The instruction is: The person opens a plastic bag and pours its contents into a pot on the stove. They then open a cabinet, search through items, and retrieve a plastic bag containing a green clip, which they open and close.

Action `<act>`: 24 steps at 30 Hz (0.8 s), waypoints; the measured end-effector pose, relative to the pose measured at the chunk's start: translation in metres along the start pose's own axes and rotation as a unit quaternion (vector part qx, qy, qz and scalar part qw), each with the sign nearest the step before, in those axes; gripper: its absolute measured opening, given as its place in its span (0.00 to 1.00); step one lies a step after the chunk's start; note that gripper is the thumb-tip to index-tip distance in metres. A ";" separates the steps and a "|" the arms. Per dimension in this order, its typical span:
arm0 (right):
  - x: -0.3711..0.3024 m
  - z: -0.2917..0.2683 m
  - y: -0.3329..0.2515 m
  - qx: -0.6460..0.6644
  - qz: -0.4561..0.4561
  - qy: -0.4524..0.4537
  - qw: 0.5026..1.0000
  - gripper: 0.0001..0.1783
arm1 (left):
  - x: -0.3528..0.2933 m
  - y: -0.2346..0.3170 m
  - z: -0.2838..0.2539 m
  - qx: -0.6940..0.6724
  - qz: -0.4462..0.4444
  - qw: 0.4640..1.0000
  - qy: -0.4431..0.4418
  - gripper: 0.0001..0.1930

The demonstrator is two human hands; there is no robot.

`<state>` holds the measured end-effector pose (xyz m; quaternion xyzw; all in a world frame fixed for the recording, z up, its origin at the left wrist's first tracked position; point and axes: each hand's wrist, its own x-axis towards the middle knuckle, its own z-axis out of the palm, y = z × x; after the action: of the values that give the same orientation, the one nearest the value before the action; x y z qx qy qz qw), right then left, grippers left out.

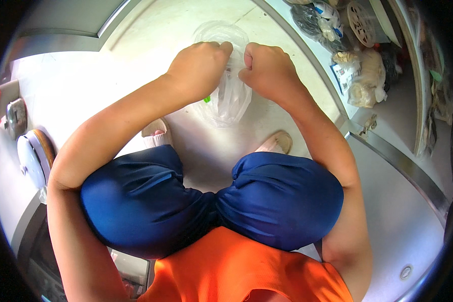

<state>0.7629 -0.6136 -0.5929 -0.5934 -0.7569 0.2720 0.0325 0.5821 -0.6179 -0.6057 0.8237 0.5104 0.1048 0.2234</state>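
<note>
A clear, thin plastic bag (230, 103) hangs or stands over the pale floor between my feet, its upper part spreading out beyond my hands. My left hand (200, 68) is closed in a fist on the bag's left side, knuckles up. On the other side my right hand (273, 72) is also closed, thumb and forefinger pinched against the plastic, a small gap from the left. Something bright green (207, 99) shows just under my left hand; what it belongs to is hidden. Whatever else the bag contains is hard to make out through the crumpled plastic.
An open cupboard at the right holds several plastic bags (368, 83) and a round slotted disc (361, 23). A grey panel (395, 211) stands below it. At the left are a round pale-blue lidded pot (31, 160) and a metal box (16, 118). Slippers (282, 142) are on my feet.
</note>
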 end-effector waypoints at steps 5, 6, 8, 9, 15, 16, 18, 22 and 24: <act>-0.002 0.016 0.004 -0.029 -0.222 0.172 0.959 0.08 | 0.008 -0.010 -0.015 -0.166 -0.092 0.980 -0.063 0.09; -0.002 0.020 0.005 -0.021 -0.315 0.241 0.918 0.09 | 0.008 -0.008 -0.017 -0.178 -0.084 0.978 -0.067 0.09; -0.001 0.028 0.007 0.104 -0.242 0.192 0.945 0.13 | 0.008 -0.005 -0.018 -0.190 -0.078 0.975 -0.089 0.10; -0.001 0.029 0.008 0.165 -0.203 0.173 0.949 0.14 | 0.008 -0.007 -0.019 -0.226 -0.070 0.970 -0.064 0.09; -0.013 0.003 0.016 0.689 0.053 -0.026 0.722 0.16 | 0.013 -0.087 -0.026 -0.354 -0.179 0.901 0.175 0.17; -0.016 -0.004 0.015 0.753 0.017 -0.054 0.655 0.17 | 0.007 -0.096 -0.018 -0.416 -0.203 0.882 0.086 0.20; -0.021 -0.017 0.011 0.827 -0.030 -0.099 0.553 0.19 | -0.009 -0.097 0.002 -0.605 -0.318 0.727 -0.073 0.22; -0.030 -0.033 0.011 0.879 -0.072 -0.141 0.449 0.19 | -0.042 -0.061 0.034 -0.798 -0.290 0.506 -0.152 0.21; -0.032 -0.035 0.020 0.857 -0.060 -0.121 0.497 0.19 | -0.042 -0.047 0.033 -0.813 -0.288 0.483 -0.151 0.20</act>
<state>0.8031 -0.6269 -0.5630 -0.1888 -0.1821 0.8536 0.4500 0.5389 -0.6460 -0.6543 0.0856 0.3648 0.2765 0.8850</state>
